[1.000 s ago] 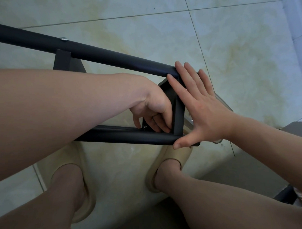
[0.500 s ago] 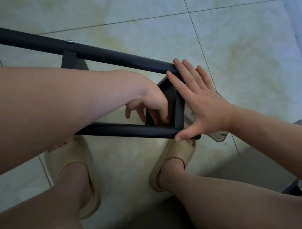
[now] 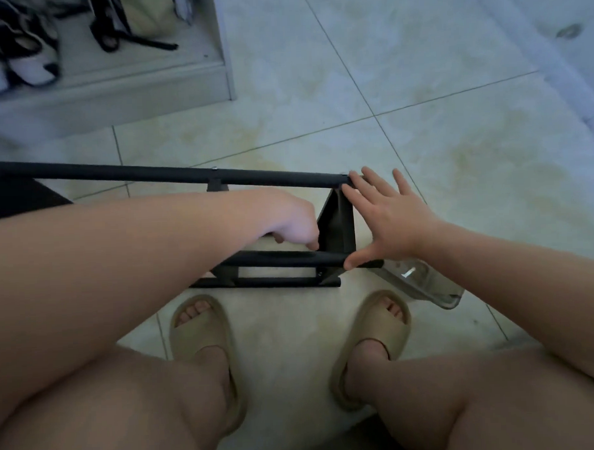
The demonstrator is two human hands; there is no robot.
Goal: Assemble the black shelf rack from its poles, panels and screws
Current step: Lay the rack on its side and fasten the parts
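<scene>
Rack (image 3: 152, 172) lies on the floor (image 3: 436, 95) mid-frame, poles running left-right. My right hand (image 3: 391, 218), flat and spread, braces the end panel (image 3: 337, 226) from the right. My left hand (image 3: 297, 231) curls just inside the panel, nearer the joint; can't tell what it grips.

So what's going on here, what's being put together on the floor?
A person sitting over a tiled floor is assembling a black rack. Their right hand is spread flat against the rack's end, fingers on the upper pole, thumb on the lower pole. Their left hand reaches inside the frame beside the end panel, fingers curled; whether it holds anything is hidden. A clear plastic container lies on the floor by the right hand.
</scene>
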